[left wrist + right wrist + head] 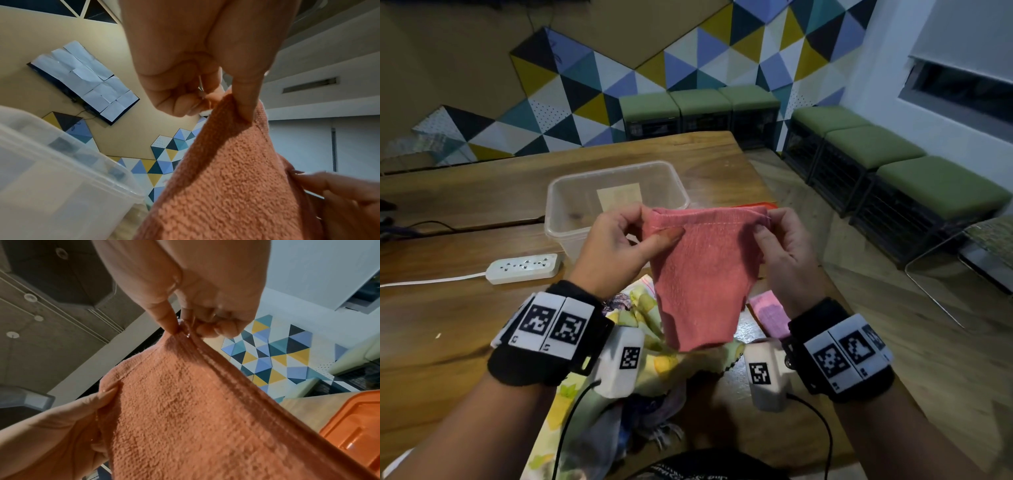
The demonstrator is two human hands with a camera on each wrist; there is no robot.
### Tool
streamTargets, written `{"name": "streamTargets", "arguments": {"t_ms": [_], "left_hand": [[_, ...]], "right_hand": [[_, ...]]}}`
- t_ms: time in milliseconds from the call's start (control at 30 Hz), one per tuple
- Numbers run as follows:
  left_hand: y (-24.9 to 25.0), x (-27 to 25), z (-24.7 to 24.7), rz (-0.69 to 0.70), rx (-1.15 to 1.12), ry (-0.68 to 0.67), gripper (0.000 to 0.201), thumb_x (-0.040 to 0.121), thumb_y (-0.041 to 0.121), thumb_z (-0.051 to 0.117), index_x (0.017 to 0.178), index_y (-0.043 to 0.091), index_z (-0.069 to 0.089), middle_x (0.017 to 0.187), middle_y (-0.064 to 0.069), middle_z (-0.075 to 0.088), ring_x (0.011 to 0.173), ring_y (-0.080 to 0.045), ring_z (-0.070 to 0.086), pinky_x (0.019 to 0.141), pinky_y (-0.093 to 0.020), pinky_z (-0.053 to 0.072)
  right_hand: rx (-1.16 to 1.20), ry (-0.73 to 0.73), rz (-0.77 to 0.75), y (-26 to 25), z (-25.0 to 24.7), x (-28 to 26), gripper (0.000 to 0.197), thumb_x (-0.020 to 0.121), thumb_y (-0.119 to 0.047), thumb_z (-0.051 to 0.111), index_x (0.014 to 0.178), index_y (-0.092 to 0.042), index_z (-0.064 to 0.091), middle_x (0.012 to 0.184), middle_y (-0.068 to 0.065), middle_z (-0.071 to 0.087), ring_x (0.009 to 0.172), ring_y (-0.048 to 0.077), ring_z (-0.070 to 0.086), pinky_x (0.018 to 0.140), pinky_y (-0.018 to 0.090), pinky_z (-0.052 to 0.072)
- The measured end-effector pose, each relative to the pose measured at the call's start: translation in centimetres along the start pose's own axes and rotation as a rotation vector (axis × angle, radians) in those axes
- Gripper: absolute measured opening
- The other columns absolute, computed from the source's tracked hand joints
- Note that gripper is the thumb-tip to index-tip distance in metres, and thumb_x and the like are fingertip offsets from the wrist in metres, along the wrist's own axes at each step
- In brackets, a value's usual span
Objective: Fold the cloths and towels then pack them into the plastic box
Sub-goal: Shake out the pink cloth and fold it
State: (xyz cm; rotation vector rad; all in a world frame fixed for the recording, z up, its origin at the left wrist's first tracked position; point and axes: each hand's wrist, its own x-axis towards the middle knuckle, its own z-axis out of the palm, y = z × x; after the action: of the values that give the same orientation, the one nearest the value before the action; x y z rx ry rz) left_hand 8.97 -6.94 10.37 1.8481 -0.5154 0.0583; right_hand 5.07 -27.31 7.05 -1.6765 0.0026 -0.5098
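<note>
A salmon-pink towel (702, 274) hangs in the air in front of me, held by its top hem. My left hand (650, 228) pinches the top left corner between thumb and fingers, and the pinch also shows in the left wrist view (230, 100). My right hand (765, 222) pinches the top right corner (180, 327). The towel (226, 186) (185, 410) droops below both hands. Behind it on the wooden table (465, 192) stands the clear plastic box (616, 198), open and with a paper label showing through its bottom. The box (51, 178) is close to my left hand.
A heap of yellow-patterned cloths (654, 359) lies under my wrists near the table's front edge. A pink folded cloth (770, 313) lies at the right. An orange lid (353, 423) lies beside the box. A white power strip (525, 267) with its cable sits left.
</note>
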Motion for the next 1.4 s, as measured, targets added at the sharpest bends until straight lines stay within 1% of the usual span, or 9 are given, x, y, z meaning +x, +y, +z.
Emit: {"name": "streamTargets", "arguments": {"t_ms": [100, 267, 400, 567, 633, 867, 967, 1233, 1400], "left_hand": [[0.1, 0.0, -0.1, -0.021, -0.04, -0.093, 0.04, 0.059, 0.047, 0.071, 0.083, 0.018, 0.058, 0.092, 0.009, 0.063, 0.087, -0.007, 0.06, 0.072, -0.022, 0.051], [2.5, 0.1, 1.0, 0.202, 0.431, -0.177, 0.075, 0.06, 0.059, 0.07, 0.124, 0.029, 0.045, 0.122, 0.008, 0.057, 0.112, -0.004, 0.052, 0.097, -0.025, 0.041], [2.8, 0.2, 2.2, 0.13, 0.317, -0.185, 0.022, 0.079, 0.033, 0.066, 0.096, 0.019, 0.065, 0.083, 0.003, 0.068, 0.076, -0.012, 0.064, 0.073, -0.038, 0.054], [2.5, 0.7, 1.1, 0.118, 0.185, -0.077, 0.037, 0.084, 0.044, 0.053, 0.08, 0.008, 0.062, 0.069, -0.008, 0.059, 0.061, -0.019, 0.053, 0.058, -0.035, 0.045], [1.7, 0.9, 0.9, 0.088, 0.213, -0.082, 0.037, 0.087, 0.041, 0.048, 0.081, 0.006, 0.059, 0.068, -0.008, 0.055, 0.06, -0.015, 0.05, 0.057, -0.03, 0.041], [-4.6, 0.2, 0.5, -0.197, -0.008, 0.112, 0.021, 0.095, 0.016, 0.048, 0.077, 0.024, 0.056, 0.057, 0.006, 0.046, 0.037, 0.003, 0.043, 0.038, -0.012, 0.034], [-8.1, -0.8, -0.8, -0.303, -0.061, 0.184, 0.021, 0.094, 0.012, 0.05, 0.076, 0.019, 0.058, 0.063, 0.001, 0.051, 0.048, -0.002, 0.049, 0.045, -0.015, 0.039], [-13.5, -4.1, -2.1, -0.534, 0.019, 0.258, 0.016, 0.092, 0.015, 0.055, 0.077, 0.016, 0.061, 0.068, -0.003, 0.057, 0.063, -0.017, 0.052, 0.057, -0.025, 0.043], [-14.4, -6.0, -2.6, -0.544, 0.073, 0.303, 0.022, 0.092, 0.015, 0.054, 0.07, 0.018, 0.056, 0.062, -0.001, 0.054, 0.048, 0.0, 0.052, 0.047, -0.01, 0.04]], "right_hand": [[0.081, -0.033, 0.017, -0.6, 0.0, -0.1, 0.007, 0.091, -0.018, 0.049, 0.086, -0.02, 0.054, 0.078, -0.004, 0.055, 0.068, 0.003, 0.051, 0.062, 0.017, 0.043], [0.056, -0.327, -0.115, -2.0, 1.2, -0.1, 0.012, 0.09, -0.012, 0.045, 0.091, -0.014, 0.057, 0.083, 0.011, 0.057, 0.073, 0.015, 0.053, 0.066, 0.025, 0.045], [0.045, -0.346, -0.19, -2.0, 1.3, -0.3, 0.012, 0.089, -0.004, 0.047, 0.096, 0.001, 0.055, 0.075, 0.015, 0.057, 0.064, 0.018, 0.053, 0.06, 0.027, 0.047], [0.061, -0.489, 0.071, 1.6, -0.6, -1.9, 0.028, 0.082, -0.001, 0.06, 0.104, -0.011, 0.046, 0.098, 0.027, 0.058, 0.081, 0.033, 0.06, 0.072, 0.042, 0.054], [0.041, -0.51, 0.144, 3.1, -1.0, -2.7, 0.025, 0.083, 0.005, 0.06, 0.101, -0.009, 0.049, 0.104, 0.018, 0.062, 0.092, 0.024, 0.064, 0.078, 0.034, 0.056], [0.009, -0.291, 0.3, 5.5, -3.6, -3.4, 0.022, 0.084, 0.004, 0.059, 0.09, -0.015, 0.049, 0.077, 0.003, 0.062, 0.059, 0.003, 0.061, 0.051, 0.015, 0.046], [-0.031, -0.31, 0.326, 6.8, -4.0, -3.8, 0.014, 0.086, 0.005, 0.055, 0.082, -0.008, 0.051, 0.074, 0.009, 0.055, 0.049, 0.0, 0.055, 0.041, 0.011, 0.042], [-0.035, -0.46, 0.457, 11.1, -1.6, -5.3, 0.024, 0.085, 0.011, 0.053, 0.079, -0.012, 0.055, 0.075, -0.004, 0.063, 0.067, 0.004, 0.061, 0.06, 0.015, 0.048], [-0.095, -0.515, 0.559, 12.6, 0.3, -6.0, 0.016, 0.086, -0.002, 0.059, 0.081, -0.016, 0.064, 0.084, -0.003, 0.065, 0.077, 0.008, 0.06, 0.064, 0.014, 0.047]]}}
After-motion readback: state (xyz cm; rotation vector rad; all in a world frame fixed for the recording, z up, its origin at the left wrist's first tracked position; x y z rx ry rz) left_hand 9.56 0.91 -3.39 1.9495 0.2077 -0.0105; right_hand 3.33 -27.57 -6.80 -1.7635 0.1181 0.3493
